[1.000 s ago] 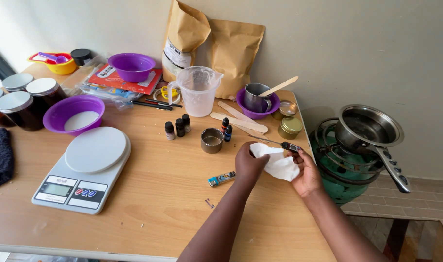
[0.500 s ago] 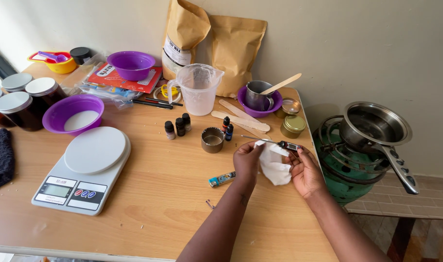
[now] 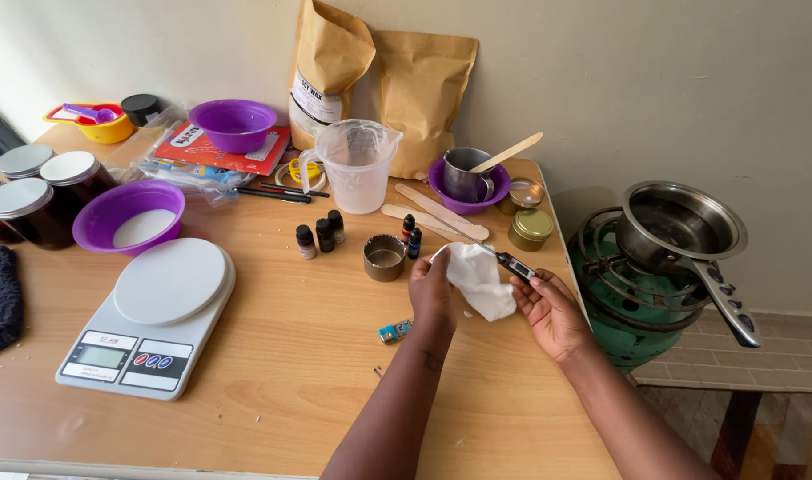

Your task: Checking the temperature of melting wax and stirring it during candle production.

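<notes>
Home craft corner: wooden table (image 3: 273, 391) with scale (image 3: 148, 324), gas burner (image 3: 637, 293).

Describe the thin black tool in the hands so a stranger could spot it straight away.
Start at the right end of the wooden table, beside the green gas stove. There the right hand holds a slim black probe thermometer, its metal stem buried in white tissue pinched by the left hand. Unlike the nearby wooden sticks, it is dark.

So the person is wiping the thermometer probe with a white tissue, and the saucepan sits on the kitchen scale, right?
Not quite. The head view shows the saucepan on the green gas burner beside the table, not on the kitchen scale, which has nothing on its plate. The rest holds: the left hand wraps a white tissue around the thermometer, held by the right hand.
</notes>
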